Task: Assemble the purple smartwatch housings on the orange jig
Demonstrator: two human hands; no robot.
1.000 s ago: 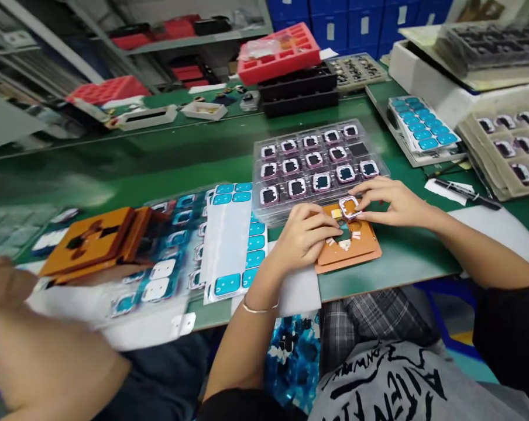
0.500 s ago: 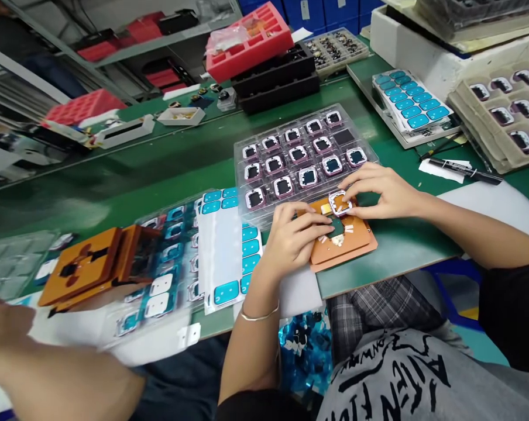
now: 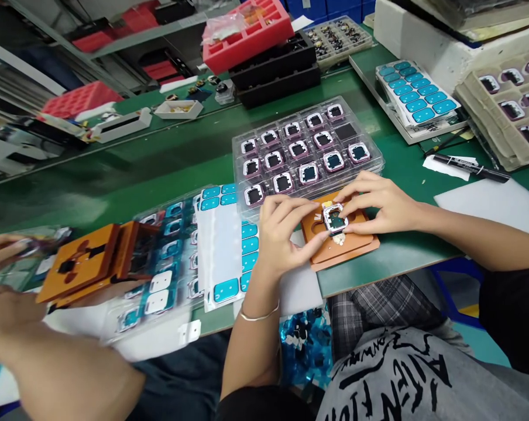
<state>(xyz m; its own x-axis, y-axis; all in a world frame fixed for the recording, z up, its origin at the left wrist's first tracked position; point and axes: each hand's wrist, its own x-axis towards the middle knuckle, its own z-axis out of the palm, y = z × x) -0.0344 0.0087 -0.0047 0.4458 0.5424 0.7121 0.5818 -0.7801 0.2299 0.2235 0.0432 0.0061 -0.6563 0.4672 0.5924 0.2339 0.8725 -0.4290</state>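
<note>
A small white and dark square watch-like frame (image 3: 330, 224) lies over a green circuit board (image 3: 336, 218) on the orange fixture plate (image 3: 356, 248). My right hand (image 3: 376, 203) pinches the frame from its right side, thumb low and fingertips at its upper edge. At the left, my left hand (image 3: 284, 237) has its thumb tip by the frame's lower left corner, with the fingers stretched out apart from the thumb. Cream-coloured bits (image 3: 339, 239) show just below the frame. Behind the plate sits a clear tray (image 3: 375, 165) of similar frames, with one slot holding none.
Blue-film sheets (image 3: 226, 290) and an orange block fixture (image 3: 82, 257) lie to the left, where another person's hand (image 3: 3, 252) holds a small part. On the right are a black marker (image 3: 475, 168) and a beige tray (image 3: 475, 120). Red (image 3: 247, 44) and black trays (image 3: 277, 79) are stacked behind.
The frame has come down and left over the green board, carried by my right hand. My left fingers have drawn back from the board. The other person's hand now shows at the far left.
</note>
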